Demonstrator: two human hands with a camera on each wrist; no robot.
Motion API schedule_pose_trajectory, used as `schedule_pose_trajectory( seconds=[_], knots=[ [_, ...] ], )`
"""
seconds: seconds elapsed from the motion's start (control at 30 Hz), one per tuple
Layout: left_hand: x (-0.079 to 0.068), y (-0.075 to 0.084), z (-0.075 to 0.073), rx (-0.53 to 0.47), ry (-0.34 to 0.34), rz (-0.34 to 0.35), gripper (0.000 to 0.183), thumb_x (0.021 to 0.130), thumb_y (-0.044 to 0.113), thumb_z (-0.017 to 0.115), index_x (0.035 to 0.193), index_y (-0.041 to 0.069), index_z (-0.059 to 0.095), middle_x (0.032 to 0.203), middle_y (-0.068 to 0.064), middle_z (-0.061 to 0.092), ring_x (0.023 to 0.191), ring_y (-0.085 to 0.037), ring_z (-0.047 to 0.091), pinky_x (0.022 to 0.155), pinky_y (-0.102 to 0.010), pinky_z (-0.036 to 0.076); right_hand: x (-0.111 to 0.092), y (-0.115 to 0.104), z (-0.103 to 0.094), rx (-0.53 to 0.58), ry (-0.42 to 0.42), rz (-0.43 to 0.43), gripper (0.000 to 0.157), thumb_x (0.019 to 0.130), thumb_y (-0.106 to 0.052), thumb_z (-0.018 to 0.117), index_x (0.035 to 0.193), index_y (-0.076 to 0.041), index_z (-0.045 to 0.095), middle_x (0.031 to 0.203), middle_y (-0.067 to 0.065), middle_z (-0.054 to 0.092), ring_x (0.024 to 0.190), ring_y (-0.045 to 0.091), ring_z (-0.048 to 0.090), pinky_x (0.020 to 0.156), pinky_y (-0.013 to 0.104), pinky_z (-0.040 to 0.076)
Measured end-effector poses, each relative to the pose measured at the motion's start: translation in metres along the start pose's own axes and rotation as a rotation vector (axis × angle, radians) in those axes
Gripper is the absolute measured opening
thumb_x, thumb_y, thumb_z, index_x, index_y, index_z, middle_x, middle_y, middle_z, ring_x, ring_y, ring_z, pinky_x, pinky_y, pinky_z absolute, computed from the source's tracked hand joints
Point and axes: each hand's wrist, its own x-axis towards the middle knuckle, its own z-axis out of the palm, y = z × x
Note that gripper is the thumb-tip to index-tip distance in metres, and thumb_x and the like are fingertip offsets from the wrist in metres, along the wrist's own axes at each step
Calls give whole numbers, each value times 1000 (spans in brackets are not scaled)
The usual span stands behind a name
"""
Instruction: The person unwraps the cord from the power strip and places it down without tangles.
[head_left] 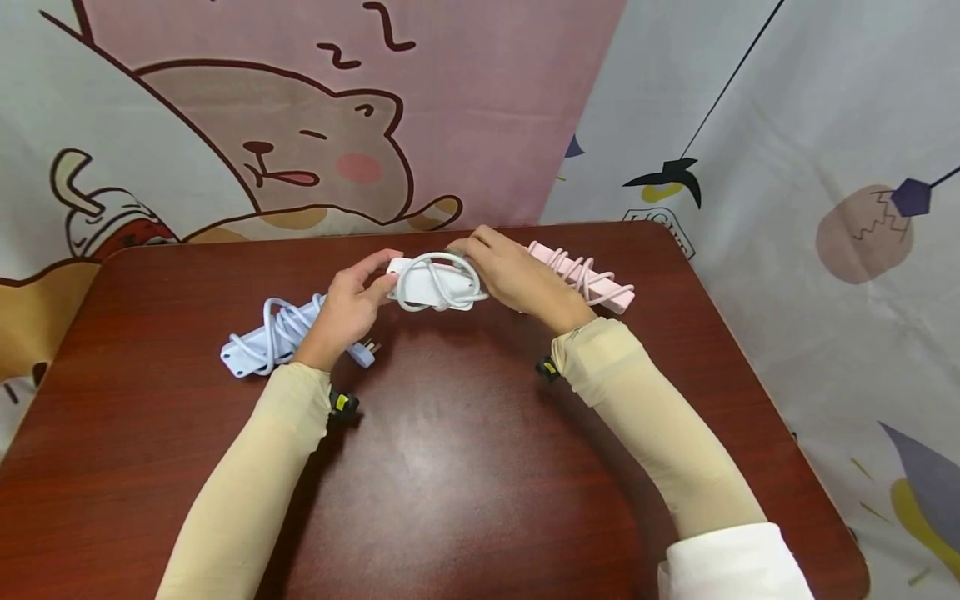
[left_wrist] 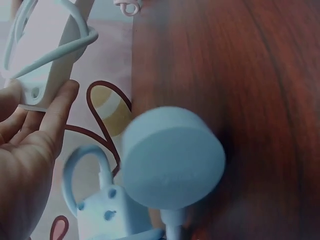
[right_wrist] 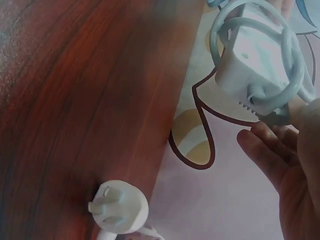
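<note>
A white power strip (head_left: 431,285), its pale cord looped round it, is held up over the far part of the table. My left hand (head_left: 348,308) grips its left end, with the thumb on one face and fingers behind, as the left wrist view shows. At the other end, my right hand (head_left: 517,271) pinches a greyish piece (right_wrist: 277,116) beside the strip, which looks like the cord's plug; the fingers partly hide it. Beside my left wrist lies a light blue power strip (head_left: 285,333) with its plug (head_left: 363,353). A pink power strip (head_left: 585,279) lies behind my right hand.
The dark reddish-brown table (head_left: 435,467) has its far edge just beyond the hands. Printed cloth (head_left: 487,108) hangs behind it and on the right. In the right wrist view a pale three-pin plug (right_wrist: 120,207) lies near the table's edge.
</note>
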Motion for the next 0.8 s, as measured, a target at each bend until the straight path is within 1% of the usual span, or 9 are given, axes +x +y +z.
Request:
schedule_pose_trajectory(
  seconds=[0.07,0.13,0.3,0.37,0.5,0.6,0.67,0.73,0.8],
  knots=[
    [1,2,1,-2,2,9,34,106,16,54,140,10,59,128,-14,64,111,-22,63,96,-46,58,-1,2,0,-13,5,14,28,107,-11,49,132,-6,62,116,12,63,106,24,64,97,37,54],
    [2,3,1,9,5,13,34,106,16,55,139,11,59,128,-14,64,112,-23,63,97,-47,58,-1,3,1,2,5,33,28,107,-12,49,132,-5,61,119,12,63,109,25,64,100,37,54],
    [1,3,-1,1,9,7,34,106,18,55,140,13,58,128,-13,64,113,-24,64,97,-49,57,0,7,1,123,7,87,28,106,-13,52,129,-1,61,122,14,63,114,26,62,104,39,51],
    [1,3,-2,-10,7,5,34,106,18,55,140,13,58,128,-13,64,112,-23,64,97,-48,57,1,9,2,184,7,119,28,104,-13,56,128,0,63,122,15,65,114,27,62,103,40,50],
    [-1,3,-3,-9,3,-3,35,106,18,55,141,12,58,129,-11,63,110,-21,63,96,-44,59,-1,13,2,266,-4,182,28,101,-13,62,125,0,64,121,15,67,110,26,65,99,42,53],
    [-1,1,-2,-16,-3,-5,36,106,18,56,141,11,57,131,-12,62,110,-22,64,97,-44,59,-2,13,2,306,-10,236,26,100,-13,64,123,0,65,121,15,69,108,26,66,97,42,54],
    [-1,1,-2,-24,-5,-5,37,105,18,56,142,12,57,132,-11,62,111,-23,64,97,-45,58,-2,13,2,324,-8,268,25,101,-15,63,122,-1,65,122,14,69,110,26,66,99,42,53],
    [-2,1,-3,-34,-5,-1,37,105,19,56,142,12,56,133,-11,62,110,-22,65,98,-45,58,-3,13,1,333,-7,296,26,103,-17,62,123,-2,65,125,13,69,113,26,65,100,41,51],
    [-1,1,-4,-57,2,5,37,105,19,56,142,12,57,133,-11,62,108,-19,66,97,-45,58,-4,13,1,353,-7,325,27,103,-18,60,126,-3,64,127,12,69,111,25,66,99,41,51]
  ],
)
